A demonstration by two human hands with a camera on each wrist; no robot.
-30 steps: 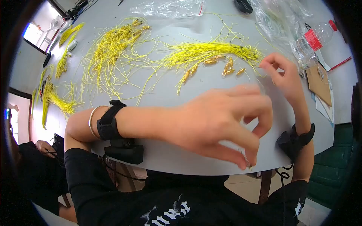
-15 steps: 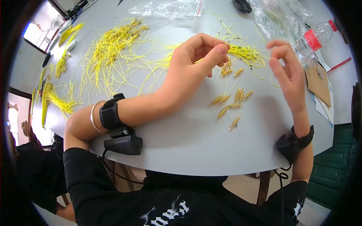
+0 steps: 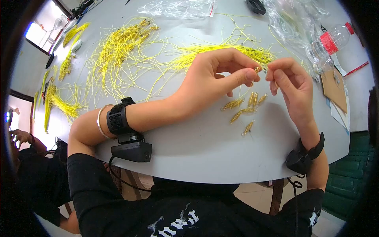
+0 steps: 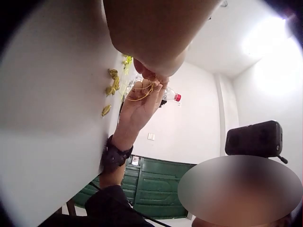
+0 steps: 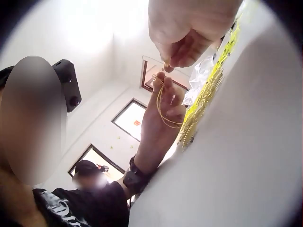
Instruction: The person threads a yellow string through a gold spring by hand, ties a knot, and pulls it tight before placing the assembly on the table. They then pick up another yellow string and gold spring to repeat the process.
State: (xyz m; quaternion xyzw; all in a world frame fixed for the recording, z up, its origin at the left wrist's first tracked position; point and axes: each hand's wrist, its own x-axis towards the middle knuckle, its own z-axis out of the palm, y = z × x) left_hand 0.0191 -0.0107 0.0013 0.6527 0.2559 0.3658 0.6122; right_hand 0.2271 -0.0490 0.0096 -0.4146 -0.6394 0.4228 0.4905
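In the head view my left hand (image 3: 221, 73) pinches a small gold coil spring (image 3: 257, 69) between thumb and forefinger. A loop of thin yellow line (image 5: 161, 109) hangs by its fingertips in the right wrist view. My right hand (image 3: 294, 81) is close beside it, thumb and fingers curled together at a small gold piece (image 5: 166, 62), mostly hidden by the fingertips. Below the hands several gold springs (image 3: 248, 110) lie loose on the table. Behind them stretches a bundle of yellow lines (image 3: 189, 55) with dark beads, partly covered by the left hand.
A tangled heap of yellow line (image 3: 114, 55) and smaller bunches (image 3: 63, 103) lie to the left. Clear plastic bags (image 3: 177, 8), a red-capped bottle (image 3: 329, 43) and brown cardboard (image 3: 333, 89) lie along the back and right of the table (image 3: 189, 154).
My left hand swung from near the front edge to the bundle, then right toward the right hand, with a spring at its fingertips. The right hand moved in to meet it.
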